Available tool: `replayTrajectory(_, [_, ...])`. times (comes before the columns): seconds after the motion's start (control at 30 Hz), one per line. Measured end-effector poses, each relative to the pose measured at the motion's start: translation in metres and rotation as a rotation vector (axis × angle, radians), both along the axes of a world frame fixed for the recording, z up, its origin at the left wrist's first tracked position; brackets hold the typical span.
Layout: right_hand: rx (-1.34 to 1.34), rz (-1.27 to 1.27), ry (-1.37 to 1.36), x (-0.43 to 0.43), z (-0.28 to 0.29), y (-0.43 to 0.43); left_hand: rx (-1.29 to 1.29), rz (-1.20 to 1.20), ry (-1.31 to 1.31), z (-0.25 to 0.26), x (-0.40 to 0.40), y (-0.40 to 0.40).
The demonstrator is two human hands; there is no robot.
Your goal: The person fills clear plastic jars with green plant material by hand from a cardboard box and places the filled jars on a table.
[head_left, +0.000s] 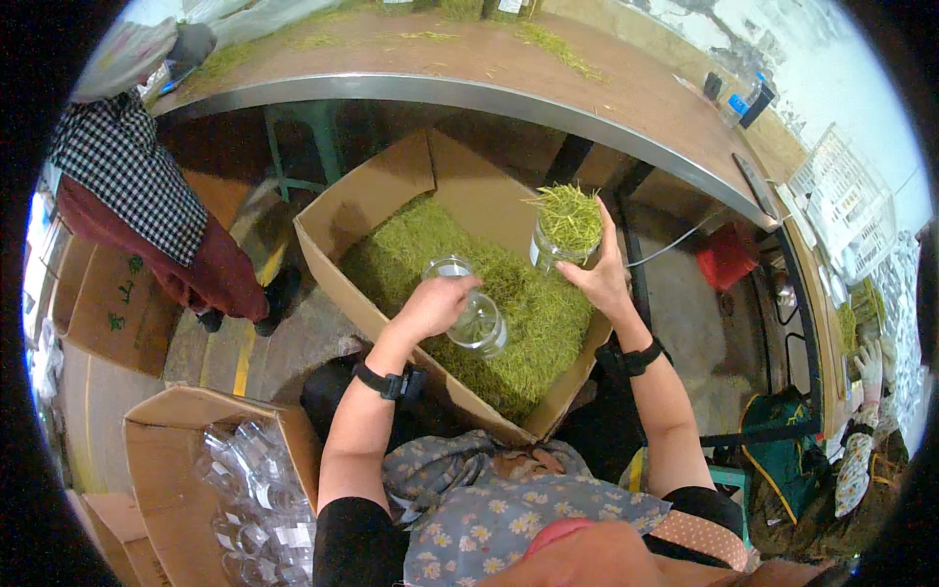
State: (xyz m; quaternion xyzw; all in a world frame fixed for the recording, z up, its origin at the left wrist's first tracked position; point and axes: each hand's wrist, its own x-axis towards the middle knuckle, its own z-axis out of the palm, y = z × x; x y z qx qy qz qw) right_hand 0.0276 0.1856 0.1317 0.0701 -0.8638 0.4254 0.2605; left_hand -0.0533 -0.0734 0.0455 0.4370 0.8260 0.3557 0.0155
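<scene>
My right hand [598, 275] grips a clear jar [543, 253] with a white label. Green-yellow dried plant stems [568, 216] fill it and stick up above its rim. Clear labelled plastic [477, 326] is in my left hand [436, 304], showing both above and below the fingers; I cannot tell whether it is one jar or two. Both hands are over an open cardboard box [374, 293] between my knees. Loose dried stems [513, 315] lie deep across that box.
Several clear jars lie in a cardboard box [158, 469] at lower left. Ahead stands a metal-edged table [440, 55] with scattered stems. A person [132, 183] stands at left. At right are a white plastic basket [843, 205] and another person's gloved hand [869, 367].
</scene>
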Motion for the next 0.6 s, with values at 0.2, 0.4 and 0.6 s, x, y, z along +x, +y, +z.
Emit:
replayTrajectory(0.2, [0.082, 0.005, 0.028, 0.003, -0.007, -0.015, -0.119, -0.015, 0.060, -0.003, 0.001, 0.000])
replayTrajectory(0.4, [0.181, -0.039, 0.042, 0.007, -0.010, -0.017, -0.071, 0.030, 0.111, -0.001, 0.006, -0.003])
replayTrajectory(0.6, [0.192, -0.042, 0.019, 0.011, -0.012, -0.023, -0.081, 0.007, 0.137, -0.011, 0.001, -0.001])
